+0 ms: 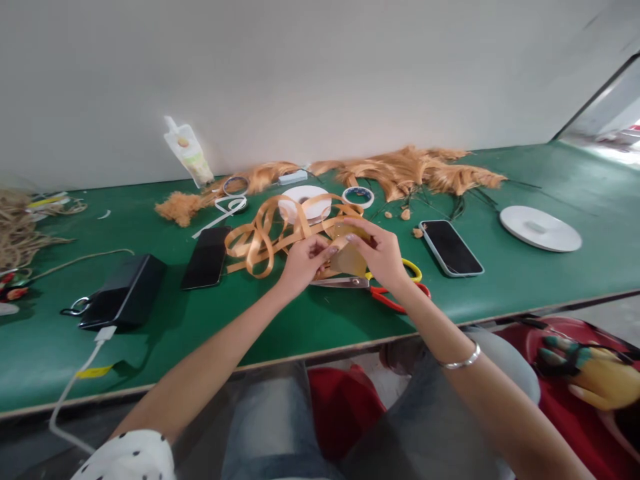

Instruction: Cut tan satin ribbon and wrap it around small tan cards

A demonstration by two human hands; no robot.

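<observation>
While left hand (309, 261), fingers curled in pinch, and right hand (379, 250), thumb near fingers, hold amber sheet (351, 263) above green table (290, 327), scissors (356, 283) lie just below. Risk: looped orange ribbon (302, 223) beside left hand could snag; loose pinch could drop sheet onto scissors.

The right hand (384, 257) hides part of the amber sheet (351, 262), perhaps plastic film, too blurred to be sure. The left edge cuts off the string (23, 220).
</observation>
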